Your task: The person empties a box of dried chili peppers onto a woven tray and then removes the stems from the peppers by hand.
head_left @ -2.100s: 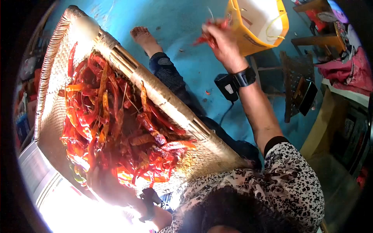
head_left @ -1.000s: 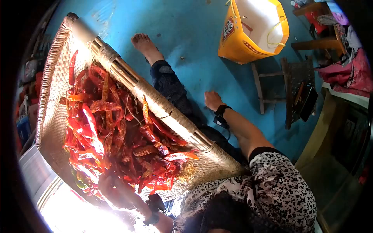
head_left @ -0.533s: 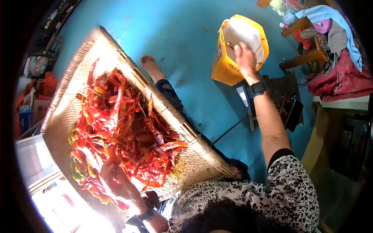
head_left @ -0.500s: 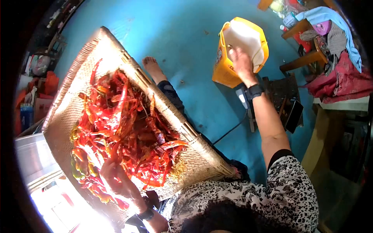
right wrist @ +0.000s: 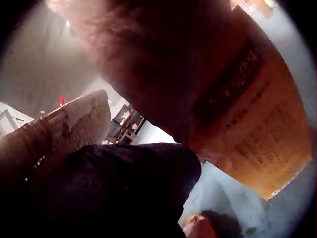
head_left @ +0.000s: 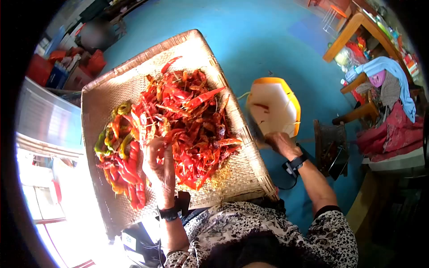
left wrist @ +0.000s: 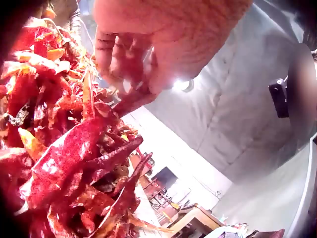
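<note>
A woven bamboo tray rests on my lap, heaped with dried red chillies; a few green and yellow ones lie at its left. My left hand lies on the pile. In the left wrist view its curled fingers pinch a dark red chilli above the heap. My right hand is at the near rim of a yellow bag on the floor. The right wrist view shows only a dark palm against the bag's printed wall, so its fingers are hidden.
The floor is blue. A small dark stool stands right of the bag. Wooden furniture with clothes fills the right side. Boxes and red containers sit at the upper left. My dark trouser leg lies beside the tray's edge.
My head has turned, so the tray now fills the middle. The right hand has come from the bag's mouth down to its near rim. The left hand has moved up into the red chillies.
</note>
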The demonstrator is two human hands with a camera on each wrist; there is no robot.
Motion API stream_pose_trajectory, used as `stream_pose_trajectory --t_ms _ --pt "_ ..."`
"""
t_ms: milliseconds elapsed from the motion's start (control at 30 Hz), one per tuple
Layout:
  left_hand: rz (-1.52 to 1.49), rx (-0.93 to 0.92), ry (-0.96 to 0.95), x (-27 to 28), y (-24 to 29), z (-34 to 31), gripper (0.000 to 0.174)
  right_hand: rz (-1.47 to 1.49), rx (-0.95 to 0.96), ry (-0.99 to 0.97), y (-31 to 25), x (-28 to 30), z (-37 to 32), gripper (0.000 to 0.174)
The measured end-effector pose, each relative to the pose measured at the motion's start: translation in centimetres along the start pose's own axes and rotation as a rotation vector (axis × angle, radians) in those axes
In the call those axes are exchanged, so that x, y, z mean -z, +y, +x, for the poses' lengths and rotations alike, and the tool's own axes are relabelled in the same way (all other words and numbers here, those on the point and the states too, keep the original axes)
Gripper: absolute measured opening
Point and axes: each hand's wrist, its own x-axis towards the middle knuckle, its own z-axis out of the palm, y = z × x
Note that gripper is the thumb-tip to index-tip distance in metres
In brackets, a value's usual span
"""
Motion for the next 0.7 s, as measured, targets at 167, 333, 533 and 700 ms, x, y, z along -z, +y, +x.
stream_pose_trajectory --t_ms 167,333,533,700 --pt "0.009 -0.067 0.044 0.6 1.0 -1.3 0.008 -0.067 -0.032 -0.123 -1.3 -0.2 -0.8 0.010" --pt "0.001 -0.119 0.033 0.8 -0.2 -2.2 0.013 0.081 -0.126 -0.085 -1.7 -0.4 -1.7 0.017" --pt "-0.071 -0.081 0.052 0.6 -1.3 -3.1 0.014 0.002 -0.145 -0.296 -4.3 -0.3 -3.0 0.023" --pt "-0.076 -0.064 0.056 0.9 -2.6 -3.3 0.013 -0.067 -0.113 -0.096 -1.7 -0.1 -3.6 0.018"
